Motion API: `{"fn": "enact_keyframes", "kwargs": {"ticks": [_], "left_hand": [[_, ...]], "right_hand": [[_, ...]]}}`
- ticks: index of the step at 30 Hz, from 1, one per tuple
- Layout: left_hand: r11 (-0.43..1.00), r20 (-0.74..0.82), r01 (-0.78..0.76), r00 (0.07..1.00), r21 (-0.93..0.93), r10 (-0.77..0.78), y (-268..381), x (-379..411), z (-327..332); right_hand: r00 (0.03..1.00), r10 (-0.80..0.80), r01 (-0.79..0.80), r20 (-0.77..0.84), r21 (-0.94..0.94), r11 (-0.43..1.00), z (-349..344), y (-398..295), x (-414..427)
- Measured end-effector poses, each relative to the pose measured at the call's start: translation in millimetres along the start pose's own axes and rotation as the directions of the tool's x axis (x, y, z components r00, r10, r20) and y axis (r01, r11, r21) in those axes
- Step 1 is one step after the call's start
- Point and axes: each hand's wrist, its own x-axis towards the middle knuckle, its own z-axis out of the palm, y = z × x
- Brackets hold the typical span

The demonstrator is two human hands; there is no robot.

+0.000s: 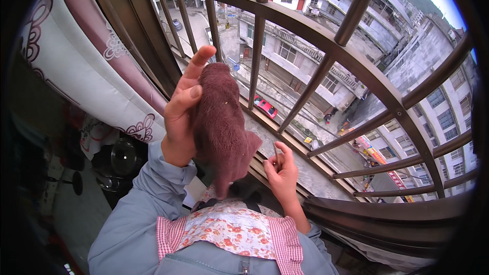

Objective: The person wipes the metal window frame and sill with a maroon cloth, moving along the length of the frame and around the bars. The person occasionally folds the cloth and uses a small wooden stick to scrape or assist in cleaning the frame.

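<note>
A maroon towel cloth (221,118) hangs from my left hand (183,110), its nap flecked with a few pale specks. The index finger points up beside the cloth's top, and the thumb rests at its near edge. The cloth covers the other fingers and my palm. Lower and to the right, my right hand (282,173) pinches a thin brownish stick-like piece (276,152) between thumb and fingers; exactly what it is cannot be made out. That hand is over the window sill (301,160), close to the metal window track, apart from the cloth.
Brown metal security bars (294,30) curve across the window opening, with a street and buildings far below. A white and mauve curtain (95,57) hangs at the left beside the brown window frame (133,19). Dark glossy items (124,156) stand below it.
</note>
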Motion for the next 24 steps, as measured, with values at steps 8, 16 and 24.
{"fn": "enact_keyframes", "kwargs": {"ticks": [8, 16, 24], "left_hand": [[0.95, -0.251, 0.055, 0.958, -0.306, -0.136, -15.8, 8.2, -26.2], [0.907, -0.409, 0.235, 0.909, 0.349, -0.078, -76.5, 1.1, -156.1], [-0.01, -0.171, 0.171, 0.984, 0.985, -0.046, -56.0, -83.9, -139.4]], "right_hand": [[0.963, -0.109, 0.154, 0.247, -0.172, 0.973, 43.2, -9.7, 12.3], [0.997, 0.026, -0.048, 0.079, 0.294, 0.955, 60.5, 13.4, 28.6], [1.0, 0.025, -0.021, 0.008, -0.328, 0.944, 11.3, 10.9, 32.8]]}}
